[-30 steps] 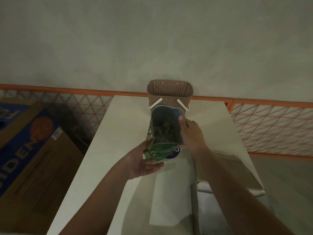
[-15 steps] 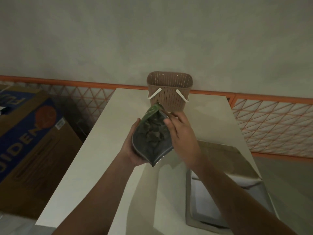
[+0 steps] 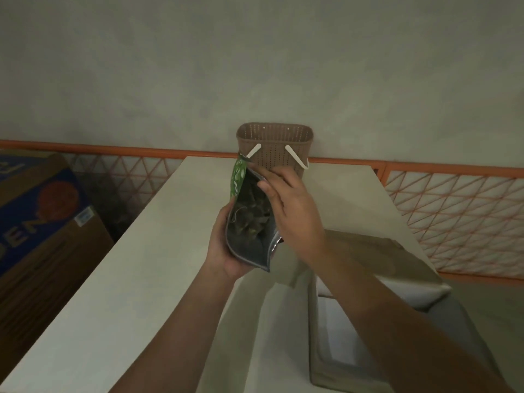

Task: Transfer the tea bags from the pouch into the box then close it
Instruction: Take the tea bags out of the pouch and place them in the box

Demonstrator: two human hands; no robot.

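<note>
Tilting the green foil pouch (image 3: 249,222) further on edge than a moment ago, we are cradling it in our left hand (image 3: 224,245) while our right hand (image 3: 289,211) is now dipping into its mouth. One pouch, several dark tea bags (image 3: 251,219) inside, one open grey cardboard box (image 3: 365,307) waiting beside it on the table (image 3: 141,279), apparently empty.

Brown perforated basket (image 3: 274,150) with two white handles stands at the far edge of the white table (image 3: 158,251), against the grey wall (image 3: 255,66). Orange rail with lattice panels (image 3: 453,219) runs along the wall base on both sides of the table. Left of the table, on the floor, a big cardboard carton (image 3: 42,222) with blue print and an orange circle, lettering partly cut off.
</note>
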